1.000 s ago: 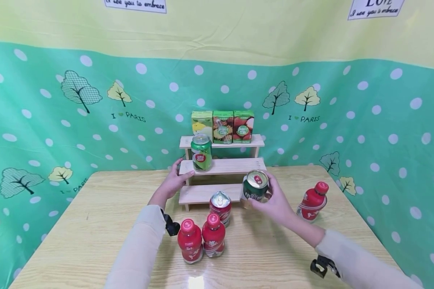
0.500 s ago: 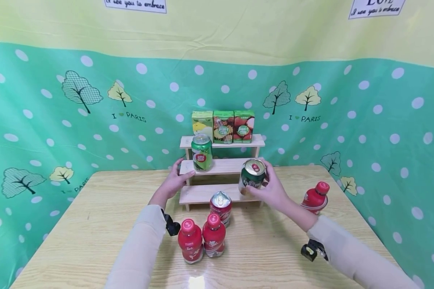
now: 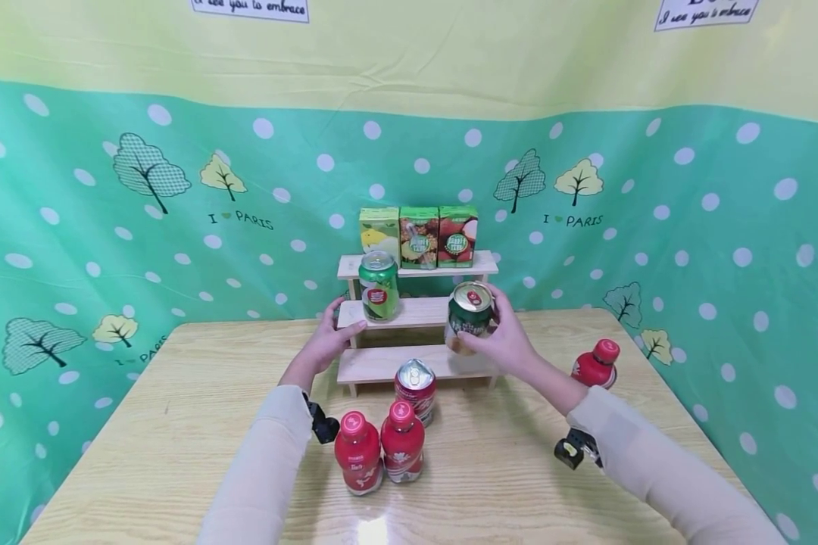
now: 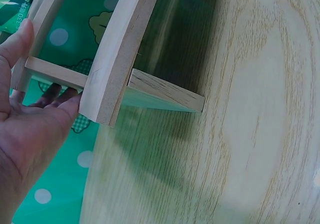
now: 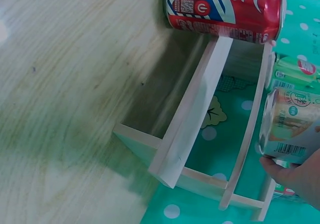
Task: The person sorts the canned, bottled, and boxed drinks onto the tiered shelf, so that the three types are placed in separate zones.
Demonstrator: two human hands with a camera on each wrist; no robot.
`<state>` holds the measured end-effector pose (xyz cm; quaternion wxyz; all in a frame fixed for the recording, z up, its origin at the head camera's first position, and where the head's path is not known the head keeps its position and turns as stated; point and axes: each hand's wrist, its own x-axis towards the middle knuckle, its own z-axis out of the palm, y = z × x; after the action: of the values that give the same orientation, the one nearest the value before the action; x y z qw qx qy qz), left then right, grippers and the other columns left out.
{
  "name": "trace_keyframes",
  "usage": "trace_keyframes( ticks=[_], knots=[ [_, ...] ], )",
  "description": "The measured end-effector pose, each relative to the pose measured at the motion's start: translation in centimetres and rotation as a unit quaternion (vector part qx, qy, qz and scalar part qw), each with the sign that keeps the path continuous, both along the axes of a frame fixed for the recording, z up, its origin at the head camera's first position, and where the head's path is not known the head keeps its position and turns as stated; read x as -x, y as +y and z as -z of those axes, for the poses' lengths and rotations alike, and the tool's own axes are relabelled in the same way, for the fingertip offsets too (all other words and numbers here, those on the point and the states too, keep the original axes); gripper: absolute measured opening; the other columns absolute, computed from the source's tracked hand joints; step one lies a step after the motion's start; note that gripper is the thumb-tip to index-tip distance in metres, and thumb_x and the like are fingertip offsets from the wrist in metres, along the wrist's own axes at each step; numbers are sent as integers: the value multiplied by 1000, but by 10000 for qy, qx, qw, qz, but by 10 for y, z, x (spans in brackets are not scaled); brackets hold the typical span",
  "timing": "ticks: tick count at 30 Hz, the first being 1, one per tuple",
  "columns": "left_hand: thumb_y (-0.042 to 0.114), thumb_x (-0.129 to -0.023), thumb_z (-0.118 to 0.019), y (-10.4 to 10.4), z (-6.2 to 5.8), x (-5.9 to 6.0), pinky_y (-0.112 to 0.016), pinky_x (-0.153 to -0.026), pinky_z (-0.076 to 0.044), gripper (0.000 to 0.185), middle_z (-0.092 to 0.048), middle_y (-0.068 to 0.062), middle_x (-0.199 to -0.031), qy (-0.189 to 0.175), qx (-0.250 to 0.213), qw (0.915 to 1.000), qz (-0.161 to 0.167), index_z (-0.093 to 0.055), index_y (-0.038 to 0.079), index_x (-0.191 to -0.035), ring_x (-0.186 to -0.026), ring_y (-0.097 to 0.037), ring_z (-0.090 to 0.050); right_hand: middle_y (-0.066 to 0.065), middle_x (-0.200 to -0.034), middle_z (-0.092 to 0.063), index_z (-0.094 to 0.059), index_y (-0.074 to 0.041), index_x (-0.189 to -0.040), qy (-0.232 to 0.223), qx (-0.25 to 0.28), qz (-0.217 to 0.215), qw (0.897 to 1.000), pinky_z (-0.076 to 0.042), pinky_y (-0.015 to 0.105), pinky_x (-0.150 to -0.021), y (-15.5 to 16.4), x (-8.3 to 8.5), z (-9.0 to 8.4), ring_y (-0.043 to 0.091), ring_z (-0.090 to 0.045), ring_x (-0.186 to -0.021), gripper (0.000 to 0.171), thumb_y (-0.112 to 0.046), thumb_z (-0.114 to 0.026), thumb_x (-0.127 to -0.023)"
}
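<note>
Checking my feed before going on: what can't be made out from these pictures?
- Right hand: the head view does not show whether its can rests on the middle shelf; the hand covers the base.
- Right wrist view: the hand is cut off by the edge; only fingertips show.
- Left hand: fingers behind the shelf in both views.
- Far bottle: lower part behind the right sleeve.

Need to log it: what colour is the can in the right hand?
Green, with a silver top; the can shows best in the head view.
</note>
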<state>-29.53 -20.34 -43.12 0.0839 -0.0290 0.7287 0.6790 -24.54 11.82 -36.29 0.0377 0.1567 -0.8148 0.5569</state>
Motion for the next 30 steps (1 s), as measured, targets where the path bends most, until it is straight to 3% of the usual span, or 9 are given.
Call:
trace_keyframes(
  ticks=[5,11,19,30],
  knots=[
    [23,-91,-60,0,0,0,-53,-112,-26,84,-17,-22,-150,15,1,10000,-50,1,31,-149,-135,-37,-31,14,-146,-32,-16,-14,-147,3,19,-34,10000,-36,51,-106,-5,4,-5,37,-33,-135,88,-8,-72,-79],
    [21,-91,-61,1,-1,1,-46,-106,-35,85,-24,-22,-147,61,42,9999,-89,1,28,-149,-129,-34,-37,14,-143,-35,-20,-15,-146,158,74,-93,9998,-37,50,-105,-12,11,-7,35,-36,-133,87,-7,-73,-77],
    [19,-91,-61,2,-1,-1,-50,-109,-31,85,-22,-22,-148,41,17,10000,-79,1,27,-150,-132,-36,-35,15,-140,-39,-23,-11,-144,432,177,-246,9986,-33,51,-108,-20,21,-8,35,-38,-131,85,-7,-74,-76],
    [20,-91,-61,1,-1,-1,-50,-109,-31,86,-21,-21,-149,31,-32,10000,-57,1,29,-149,-131,-36,-34,14,-143,-35,-19,-14,-146,307,82,-72,9995,-38,50,-105,-32,28,-13,35,-37,-132,87,-13,-73,-77]
  ],
)
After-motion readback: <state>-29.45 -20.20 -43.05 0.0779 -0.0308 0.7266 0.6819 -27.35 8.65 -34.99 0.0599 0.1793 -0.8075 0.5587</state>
